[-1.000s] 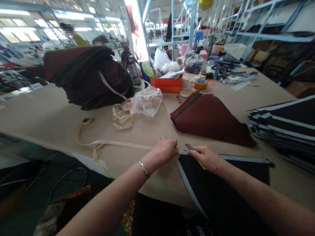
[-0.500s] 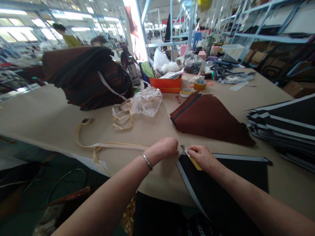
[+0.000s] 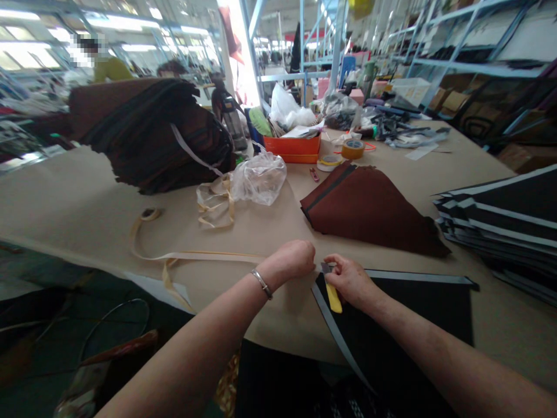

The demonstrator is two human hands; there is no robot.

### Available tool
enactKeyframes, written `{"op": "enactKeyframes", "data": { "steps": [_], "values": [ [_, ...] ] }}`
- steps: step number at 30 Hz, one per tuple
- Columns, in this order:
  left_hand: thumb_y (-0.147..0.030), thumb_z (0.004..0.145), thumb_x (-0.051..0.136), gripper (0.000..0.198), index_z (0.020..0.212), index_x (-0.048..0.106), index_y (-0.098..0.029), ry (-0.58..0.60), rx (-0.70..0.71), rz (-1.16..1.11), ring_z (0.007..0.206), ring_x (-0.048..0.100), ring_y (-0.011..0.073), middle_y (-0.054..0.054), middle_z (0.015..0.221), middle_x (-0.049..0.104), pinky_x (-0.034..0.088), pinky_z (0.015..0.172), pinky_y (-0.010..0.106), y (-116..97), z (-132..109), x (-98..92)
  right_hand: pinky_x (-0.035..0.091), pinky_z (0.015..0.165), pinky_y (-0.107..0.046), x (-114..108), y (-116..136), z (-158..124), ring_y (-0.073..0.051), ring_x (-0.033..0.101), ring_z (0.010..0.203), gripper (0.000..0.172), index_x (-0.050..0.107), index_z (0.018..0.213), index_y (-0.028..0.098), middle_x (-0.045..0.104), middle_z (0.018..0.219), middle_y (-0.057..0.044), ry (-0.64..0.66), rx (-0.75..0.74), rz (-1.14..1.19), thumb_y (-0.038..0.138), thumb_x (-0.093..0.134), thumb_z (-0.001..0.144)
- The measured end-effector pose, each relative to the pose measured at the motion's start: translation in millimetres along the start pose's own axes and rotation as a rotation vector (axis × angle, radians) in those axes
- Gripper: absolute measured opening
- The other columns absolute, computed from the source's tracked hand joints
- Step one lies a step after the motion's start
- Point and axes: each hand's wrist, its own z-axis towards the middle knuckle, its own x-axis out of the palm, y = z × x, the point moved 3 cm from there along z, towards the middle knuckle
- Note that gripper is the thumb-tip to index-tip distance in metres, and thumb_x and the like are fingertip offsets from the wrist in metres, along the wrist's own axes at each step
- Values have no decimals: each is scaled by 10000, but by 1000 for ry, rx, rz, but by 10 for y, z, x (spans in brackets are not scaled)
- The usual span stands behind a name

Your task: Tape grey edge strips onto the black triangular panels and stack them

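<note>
My left hand [image 3: 296, 258] is closed in a pinch at the end of a cream tape strip [image 3: 217, 255]; the fingertips are partly hidden. That strip runs left across the table to a small tape roll [image 3: 150, 214]. Just to the right, my right hand [image 3: 350, 281] grips a knife [image 3: 333, 297] with a yellow handle and a short grey blade pointing away from me. Under the right hand lies a black fabric panel [image 3: 418, 313] with grey strips along its edges. Both hands are close to its left corner.
Beyond my hands lies brown fabric [image 3: 369, 212]. Black panels [image 3: 500, 220] with grey strips are stacked at right. A dark brown stack [image 3: 152, 133], a clear plastic bag [image 3: 261, 177], an orange box [image 3: 292, 150] and tape rolls [image 3: 353, 149] occupy the back of the table. Another person [image 3: 113, 68] is far left.
The knife has turned in my right hand, so its yellow handle now points down toward me and shows more. My left hand has stayed nearly in place.
</note>
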Motion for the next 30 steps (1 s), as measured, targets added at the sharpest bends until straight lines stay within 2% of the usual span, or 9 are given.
{"op": "enactKeyframes", "data": {
  "steps": [3,7,10,14,16,20,24,27,30],
  "values": [
    [-336,900,561,287,1121,582,-155,-39,29,-65,950,619,197,80,1123,617,531,819,405,-53,-25,12,335,468,-210,0,25,8,-74,444,417,336,590,1047,134,514,560,54,-5,-22,-46,65,503,729],
    [-257,868,544,176,805,653,-134,-103,132,-204,704,588,140,15,732,638,489,667,269,-143,-108,42,339,511,-215,-12,57,12,-95,474,477,257,611,961,147,521,561,37,-14,-58,-60,70,515,736],
    [-257,836,507,204,717,630,-146,-154,244,-329,634,528,108,-28,622,573,426,588,197,-168,-203,51,375,593,-218,6,91,-8,-124,549,627,205,624,915,160,598,665,1,-29,-92,-28,102,561,729],
    [-349,845,419,300,648,539,-156,-257,345,-439,587,464,100,-39,585,492,403,560,190,-42,-230,47,394,637,-209,-87,142,-37,-128,566,705,317,636,996,168,619,716,7,-47,-97,40,103,611,686],
    [-428,818,444,344,602,513,-169,-399,253,-503,547,435,106,-45,538,450,375,523,202,118,-178,69,399,597,-195,-290,109,-110,-108,545,627,386,609,1082,169,580,644,37,-43,-73,97,122,611,699],
    [-499,774,498,350,639,591,-190,-508,110,-565,531,494,130,-40,521,526,395,529,220,374,-114,277,437,592,-195,-952,-184,-590,-92,570,609,195,562,943,181,583,687,32,-73,-21,299,304,559,792],
    [-480,791,501,305,722,626,-210,-652,59,-549,598,585,149,-29,614,639,441,600,225,429,-173,457,406,507,-219,-1426,-790,-1304,-108,558,539,293,436,852,221,600,738,21,-201,126,710,468,573,772],
    [-475,788,507,294,734,634,-214,-734,8,-504,583,598,152,-26,615,647,437,583,228,408,-198,499,287,458,-194,-1372,-1218,-1799,-60,397,460,306,485,844,211,502,651,52,-244,256,752,464,634,757],
    [-491,778,514,305,752,645,-217,-750,0,-499,584,616,159,-19,636,666,449,590,235,399,-192,504,237,474,-202,-1088,-1467,-2138,-54,300,491,330,601,870,179,417,619,54,-250,391,729,467,684,734]
  ]
}}
